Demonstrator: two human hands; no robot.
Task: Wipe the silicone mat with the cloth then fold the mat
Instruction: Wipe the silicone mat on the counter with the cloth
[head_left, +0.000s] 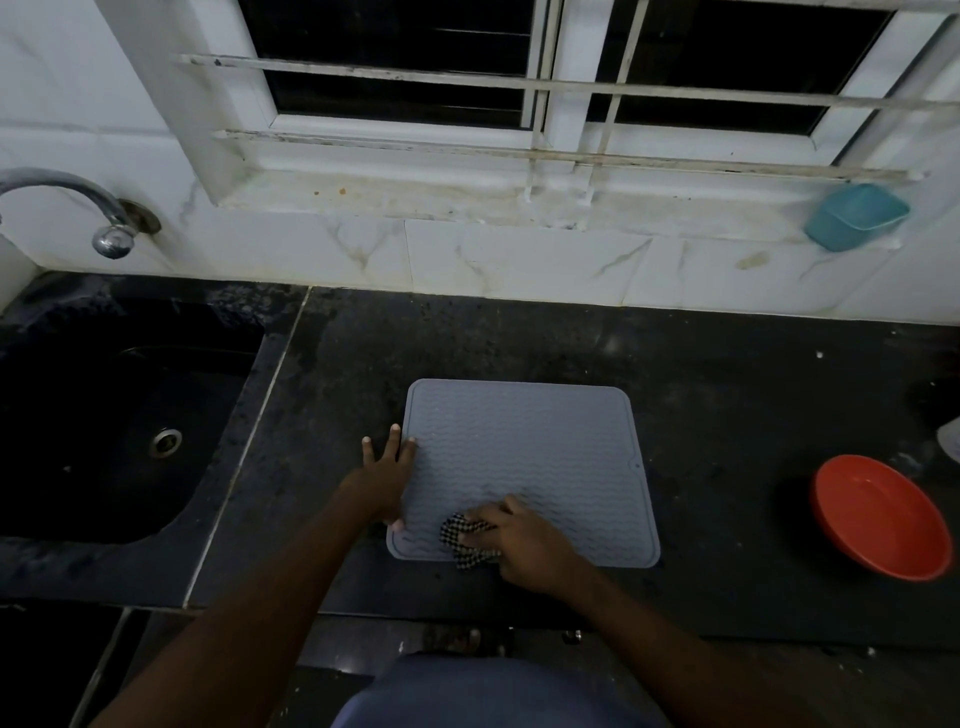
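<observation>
Grey silicone mat (540, 457) lies flat on the dark counter (727, 395), square-on to the person, long axis roughly left-right. Right hand (519, 543) curls its fingers round the checked cloth (462, 538) and presses it onto the mat's near-left corner. Left hand (387, 467) lies flat with fingers straight and spread, fingertips on the mat's left edge, pinning it. Unwiped mat runs away and rightward from the cloth, so the coming stroke likely goes that way. Mat still unfolded.
</observation>
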